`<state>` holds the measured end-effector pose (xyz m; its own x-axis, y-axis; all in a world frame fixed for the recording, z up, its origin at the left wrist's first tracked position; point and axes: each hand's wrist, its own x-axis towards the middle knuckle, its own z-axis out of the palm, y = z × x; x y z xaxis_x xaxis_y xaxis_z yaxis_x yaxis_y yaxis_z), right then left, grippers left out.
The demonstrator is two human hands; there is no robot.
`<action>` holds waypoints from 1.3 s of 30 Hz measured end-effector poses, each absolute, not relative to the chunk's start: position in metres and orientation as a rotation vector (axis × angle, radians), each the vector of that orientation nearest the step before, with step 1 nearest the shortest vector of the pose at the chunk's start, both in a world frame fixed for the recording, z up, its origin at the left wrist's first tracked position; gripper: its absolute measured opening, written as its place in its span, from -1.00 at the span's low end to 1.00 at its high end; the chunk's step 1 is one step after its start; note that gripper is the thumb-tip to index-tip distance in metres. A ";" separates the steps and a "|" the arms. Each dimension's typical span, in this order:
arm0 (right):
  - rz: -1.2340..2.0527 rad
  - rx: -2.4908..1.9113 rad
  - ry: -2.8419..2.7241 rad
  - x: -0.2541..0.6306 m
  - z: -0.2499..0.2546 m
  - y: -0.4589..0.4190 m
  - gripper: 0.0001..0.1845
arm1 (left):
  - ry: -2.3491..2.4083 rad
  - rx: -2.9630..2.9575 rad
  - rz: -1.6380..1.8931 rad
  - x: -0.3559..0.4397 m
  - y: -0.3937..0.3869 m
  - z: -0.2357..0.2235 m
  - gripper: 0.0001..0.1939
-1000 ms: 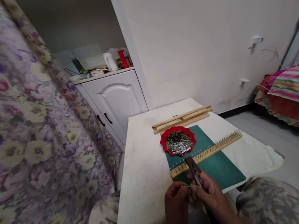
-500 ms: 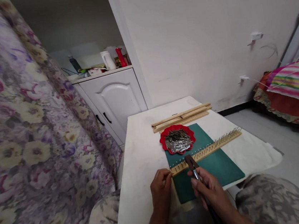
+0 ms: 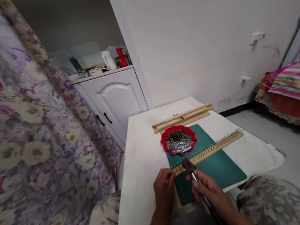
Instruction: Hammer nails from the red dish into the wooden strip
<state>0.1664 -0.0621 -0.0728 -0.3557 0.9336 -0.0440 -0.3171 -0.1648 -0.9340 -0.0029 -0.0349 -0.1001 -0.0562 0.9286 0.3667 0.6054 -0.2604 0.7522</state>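
My right hand (image 3: 209, 190) is wrapped round the handle of a hammer (image 3: 189, 165), its head raised just above the wooden strip. The wooden strip (image 3: 211, 150) lies slantwise across a green mat (image 3: 216, 171), with a row of nails standing up along it. At the strip's left end, my left hand (image 3: 163, 185) pinches a nail (image 3: 172, 172) between thumb and forefinger; most of the nail is hidden by the fingers. Just beyond the strip, a red scalloped dish (image 3: 165, 147) full of loose nails (image 3: 179, 141) sits partly on the mat.
Several wooden strips (image 3: 181, 118) lie at the back of the white-covered table (image 3: 142, 164). A floral curtain (image 3: 47, 138) hangs at the left. Behind stands a white cabinet (image 3: 118, 98) with a white jug (image 3: 108, 60) on top. A bed (image 3: 295, 85) is at the right.
My hands were together near the front edge. My left hand has moved left and forward to the strip's end with the nail. The hammer has shifted slightly left.
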 end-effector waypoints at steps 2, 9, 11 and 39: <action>1.775 -0.778 -1.110 0.164 -0.073 -0.060 -0.59 | 1.627 1.862 1.237 -0.002 -0.034 -0.100 -0.84; 1.899 -0.722 -1.109 0.149 -0.072 -0.053 -0.54 | 1.627 1.863 1.223 -0.003 -0.031 -0.107 -0.86; 1.898 -0.711 -1.119 0.146 -0.071 -0.052 -0.58 | 1.640 1.880 1.206 -0.004 -0.030 -0.109 -0.87; 1.753 -0.762 -0.995 0.177 -0.071 -0.054 -0.64 | 1.618 1.937 1.081 -0.011 -0.022 -0.114 -0.56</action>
<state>0.1766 -0.0542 -0.0707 -0.3578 0.9318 -0.0613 -0.4249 -0.2209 -0.8779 -0.0113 -0.0222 -0.1136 0.0344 0.9512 0.3067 0.6476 -0.2550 0.7180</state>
